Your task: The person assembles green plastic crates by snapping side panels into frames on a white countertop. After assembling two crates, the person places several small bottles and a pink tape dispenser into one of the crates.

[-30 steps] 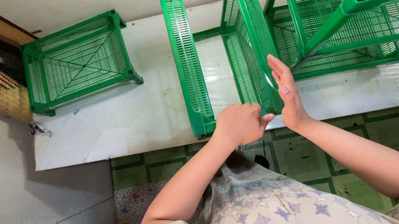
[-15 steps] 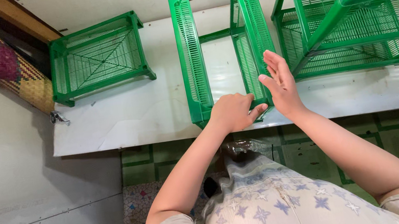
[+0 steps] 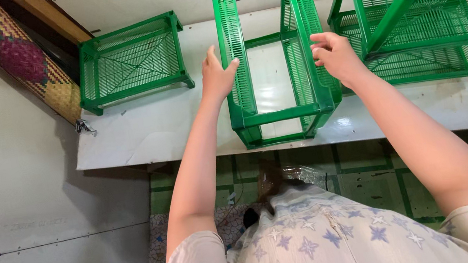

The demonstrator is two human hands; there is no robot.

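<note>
A green plastic lattice frame (image 3: 272,56) stands on a white board (image 3: 146,133), open in its middle. My left hand (image 3: 216,76) grips its left lattice side panel, thumb hooked over the edge. My right hand (image 3: 335,56) grips the right side panel near its top. Both arms reach out from my star-patterned shirt low in the view.
A low green lattice tray (image 3: 132,60) lies on the board to the left. Stacked green lattice racks (image 3: 433,6) stand at the right, close to my right hand. A rolled woven mat (image 3: 16,59) leans at the upper left. Green tiled floor (image 3: 378,171) lies below the board.
My hands have left the frame's near end, where they were together, and spread apart to its two side panels. The view has shifted slightly.
</note>
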